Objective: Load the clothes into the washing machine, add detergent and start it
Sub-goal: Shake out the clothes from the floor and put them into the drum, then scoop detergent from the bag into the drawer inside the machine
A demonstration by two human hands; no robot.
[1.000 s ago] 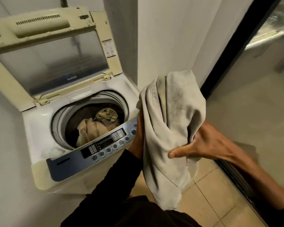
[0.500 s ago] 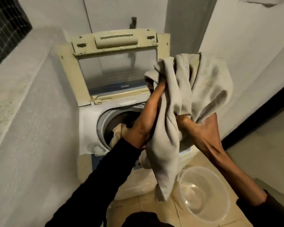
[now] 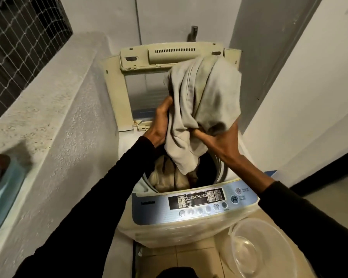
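A top-loading washing machine [image 3: 191, 233] stands ahead with its lid [image 3: 127, 93] raised. Beige clothes [image 3: 169, 177] lie in the drum. I hold a grey garment [image 3: 205, 101] above the drum opening, its lower end hanging just over the clothes inside. My left hand [image 3: 161, 125] grips its left side. My right hand [image 3: 221, 141] grips a bunched fold on its right side. The control panel [image 3: 195, 201] with its buttons faces me at the front.
A clear plastic basin [image 3: 257, 247] sits on the tiled floor at the machine's front right. A rough concrete ledge [image 3: 48, 97] runs along the left, with a teal tray [image 3: 2, 197] on it. White walls close in behind and to the right.
The view has swung to face the machine squarely. Both hands have carried the grey garment from the right of the machine to above the drum opening.
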